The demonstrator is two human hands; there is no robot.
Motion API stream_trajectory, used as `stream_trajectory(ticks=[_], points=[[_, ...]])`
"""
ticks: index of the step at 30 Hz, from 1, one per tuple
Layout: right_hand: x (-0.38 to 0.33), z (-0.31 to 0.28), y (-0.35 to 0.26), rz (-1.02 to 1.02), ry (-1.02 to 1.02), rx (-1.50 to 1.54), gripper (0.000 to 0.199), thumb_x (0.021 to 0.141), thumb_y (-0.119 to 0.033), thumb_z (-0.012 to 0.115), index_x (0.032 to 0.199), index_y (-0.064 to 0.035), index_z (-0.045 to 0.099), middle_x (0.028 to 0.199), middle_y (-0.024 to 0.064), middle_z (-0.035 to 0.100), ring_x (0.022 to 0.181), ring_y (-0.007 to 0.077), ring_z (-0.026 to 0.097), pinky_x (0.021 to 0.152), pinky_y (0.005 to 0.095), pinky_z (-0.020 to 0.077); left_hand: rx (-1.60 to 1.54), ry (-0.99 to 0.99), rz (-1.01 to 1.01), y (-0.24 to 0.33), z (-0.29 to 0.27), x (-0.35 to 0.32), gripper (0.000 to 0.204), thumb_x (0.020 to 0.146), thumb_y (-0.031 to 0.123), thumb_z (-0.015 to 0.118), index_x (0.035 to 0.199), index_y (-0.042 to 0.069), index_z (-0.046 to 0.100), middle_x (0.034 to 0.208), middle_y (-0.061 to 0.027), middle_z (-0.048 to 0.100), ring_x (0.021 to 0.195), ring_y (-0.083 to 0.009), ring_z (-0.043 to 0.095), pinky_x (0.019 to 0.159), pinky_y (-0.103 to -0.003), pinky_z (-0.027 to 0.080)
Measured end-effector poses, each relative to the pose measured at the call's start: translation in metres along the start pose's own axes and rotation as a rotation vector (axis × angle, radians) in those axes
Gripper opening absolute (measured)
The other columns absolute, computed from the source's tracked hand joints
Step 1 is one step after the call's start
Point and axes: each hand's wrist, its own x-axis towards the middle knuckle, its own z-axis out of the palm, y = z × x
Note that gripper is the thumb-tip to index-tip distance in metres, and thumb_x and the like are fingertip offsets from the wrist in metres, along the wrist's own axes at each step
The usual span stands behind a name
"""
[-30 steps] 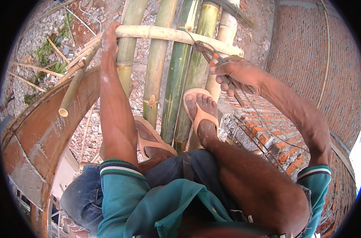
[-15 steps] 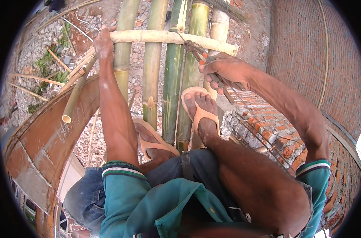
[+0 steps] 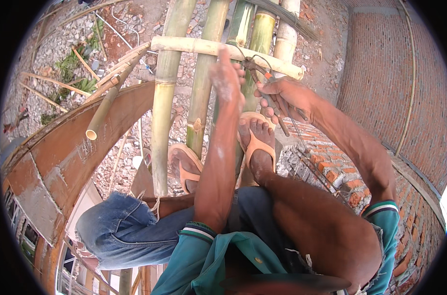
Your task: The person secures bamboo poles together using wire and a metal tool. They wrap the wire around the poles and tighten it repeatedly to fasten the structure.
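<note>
My right hand is closed around a pair of pliers with orange handles. Their jaws meet thin wire at the horizontal bamboo pole. That pole lies across several upright green bamboo poles. My left hand, dusted white, reaches up beside the pliers, with its fingertips at the horizontal pole and the wire. I cannot tell whether those fingers pinch the wire. My feet in orange sandals rest on the poles below.
A red brick wall rises on the right, its top course just beside my right leg. A curved brown formwork arch spans the left. A loose bamboo piece leans there. Rubble and gravel lie far below.
My left hand let go of the left end of the horizontal pole and moved right, up to the pliers. My right hand stays on the pliers.
</note>
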Motion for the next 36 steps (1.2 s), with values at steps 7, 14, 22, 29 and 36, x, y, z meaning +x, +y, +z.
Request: stream_trajectory(ticks=[7,14,22,29,36], points=[[-0.008,-0.003,-0.001,-0.040,-0.020,0.038,0.019,0.098,-0.017,0.064,0.111,-0.0061,0.055,0.083,0.0064,0.062,0.063,0.0175,0.064,0.051,0.0318,0.0502,-0.489,-0.479,-0.652,-0.027,0.017,0.002,0.054,0.099,0.056,0.060,0.115,0.004,0.065,0.102,-0.0152,0.070,0.097,-0.0350,0.070,0.077,-0.050,0.062],[-0.028,0.008,-0.034,-0.004,0.178,-0.586,0.030,0.087,-0.016,0.078,0.105,0.0034,0.062,0.084,0.0135,0.069,0.067,0.0231,0.070,0.060,0.0380,0.0583,-0.934,-0.689,-0.657,-0.051,0.024,0.014,0.031,0.106,0.032,0.058,0.103,0.002,0.066,0.100,-0.0162,0.073,0.097,-0.0321,0.073,0.080,-0.047,0.065],[-0.065,0.041,-0.014,-0.689,0.676,-2.367,0.035,0.089,-0.020,0.066,0.109,0.0076,0.060,0.098,0.0172,0.068,0.084,0.0362,0.072,0.070,0.0477,0.0582,-1.170,-0.386,-0.504,-0.048,0.073,0.003,0.026,0.103,0.012,0.051,0.077,0.007,0.053,0.067,-0.0080,0.057,0.063,-0.0245,0.057,0.065,-0.038,0.054],[-0.054,0.020,-0.017,-0.442,0.756,-2.076,0.045,0.083,-0.020,0.071,0.115,0.0081,0.057,0.097,0.0243,0.066,0.085,0.0445,0.070,0.073,0.0537,0.0574,-1.078,-0.220,-0.529,-0.040,0.086,0.002,0.028,0.104,0.012,0.042,0.077,0.008,0.048,0.063,-0.0049,0.050,0.055,-0.0192,0.050,0.060,-0.038,0.052],[-0.062,0.038,-0.032,-0.215,0.670,-2.064,0.063,0.086,-0.042,0.074,0.118,0.0090,0.056,0.106,0.0293,0.068,0.097,0.0467,0.070,0.082,0.0548,0.0571,-1.128,-0.142,-0.601,-0.031,0.090,0.007,0.017,0.101,0.006,0.045,0.085,0.009,0.045,0.069,-0.0034,0.050,0.053,-0.0191,0.048,0.057,-0.044,0.048]])
